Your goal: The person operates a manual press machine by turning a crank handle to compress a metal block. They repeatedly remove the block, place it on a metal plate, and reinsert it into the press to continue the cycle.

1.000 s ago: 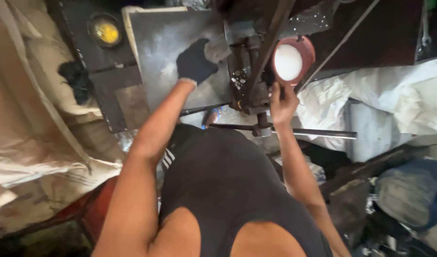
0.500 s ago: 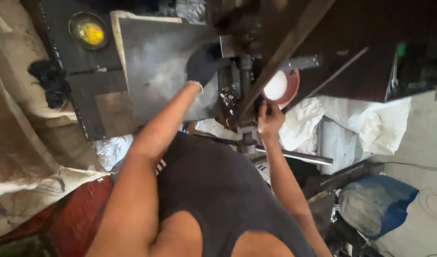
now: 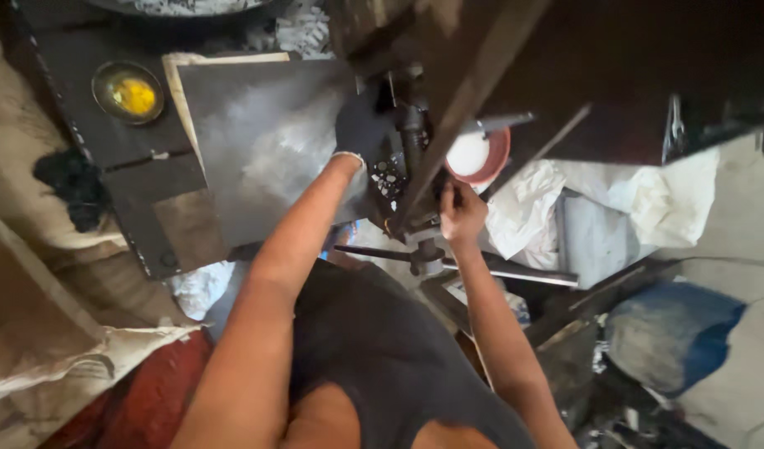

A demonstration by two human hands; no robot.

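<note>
Left hand [image 3: 361, 125]: you are wearing a dark glove and resting it closed at the right edge of the grey metal sheet [image 3: 266, 150], by the machine.
Right hand [image 3: 461, 212]: you are gripping a part low on the dark press machine [image 3: 415, 166] (exact part hidden).
Sheet, location: lying flat on the dark tabletop [image 3: 133, 145].
Sheet, handling: probably stiff, thin, sharp-edged; best held by the rim.
Sheet, long axis: running from the near tabletop edge away from you.
Nearby: yellow-filled dish [image 3: 128, 91]; red bowl of white powder [image 3: 478, 154].

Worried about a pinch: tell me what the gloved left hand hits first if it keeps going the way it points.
Likely the dark press column, just beyond the left hand at the grey sheet edge. They look almost touching, though depth is unclear from above.
</note>
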